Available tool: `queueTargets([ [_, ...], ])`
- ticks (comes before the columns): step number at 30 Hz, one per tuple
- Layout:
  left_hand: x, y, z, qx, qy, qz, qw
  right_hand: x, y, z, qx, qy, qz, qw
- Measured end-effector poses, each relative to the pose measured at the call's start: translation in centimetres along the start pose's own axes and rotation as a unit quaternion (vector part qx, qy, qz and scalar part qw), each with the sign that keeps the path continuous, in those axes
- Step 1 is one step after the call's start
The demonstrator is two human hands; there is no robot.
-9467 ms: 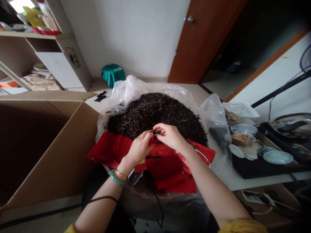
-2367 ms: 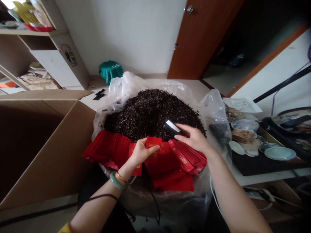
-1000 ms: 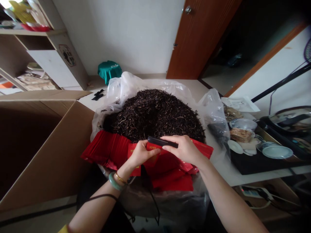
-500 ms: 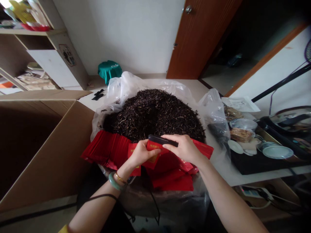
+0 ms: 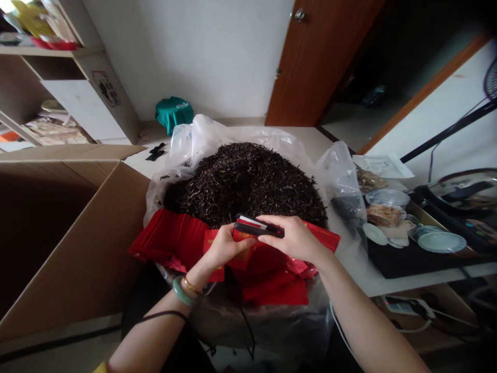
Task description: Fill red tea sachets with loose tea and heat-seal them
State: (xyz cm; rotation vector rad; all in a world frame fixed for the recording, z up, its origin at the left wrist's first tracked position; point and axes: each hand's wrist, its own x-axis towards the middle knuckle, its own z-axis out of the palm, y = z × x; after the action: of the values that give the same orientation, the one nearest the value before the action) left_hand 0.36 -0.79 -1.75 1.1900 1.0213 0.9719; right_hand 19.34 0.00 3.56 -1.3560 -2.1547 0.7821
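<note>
My left hand pinches a red tea packet printed with gold characters. My right hand grips a black clamp-like hand sealer, its two jaws apart at the left end with a white strip showing between them. The jaws are at the packet's top edge; whether that edge lies between them I cannot tell. Behind my hands rises a heap of dark loose tea leaves. A row of red packets stands to the left, and more loose red packets lie beneath my right hand.
A clear plastic bag surrounds the tea heap. On the left stands an open cardboard box. A black tray with lidded cups is at the right. Black cords cross near my left forearm. A teal cloth-covered stool sits by the wall.
The sealer's jaws have parted, showing the white strip that was hidden before. Both hands have stayed almost where they were, with the packet still in my left hand.
</note>
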Motion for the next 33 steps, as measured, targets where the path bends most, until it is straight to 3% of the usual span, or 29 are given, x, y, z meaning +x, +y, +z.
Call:
queueTargets([
  [13, -0.03, 0.46, -0.02, 0.019, -0.006, 0.023, 1.000, 0.22, -0.35, 0.40, 0.002, -0.011, -0.002, 1.000],
  [21, -0.29, 0.08, 0.23, -0.015, -0.029, -0.052, 0.998, 0.29, -0.28, 0.35, 0.018, 0.001, 0.006, 1.000],
  [33, -0.32, -0.32, 0.06, -0.009, -0.030, -0.051, 0.998, 0.17, -0.62, 0.60, -0.002, 0.027, -0.007, 1.000],
])
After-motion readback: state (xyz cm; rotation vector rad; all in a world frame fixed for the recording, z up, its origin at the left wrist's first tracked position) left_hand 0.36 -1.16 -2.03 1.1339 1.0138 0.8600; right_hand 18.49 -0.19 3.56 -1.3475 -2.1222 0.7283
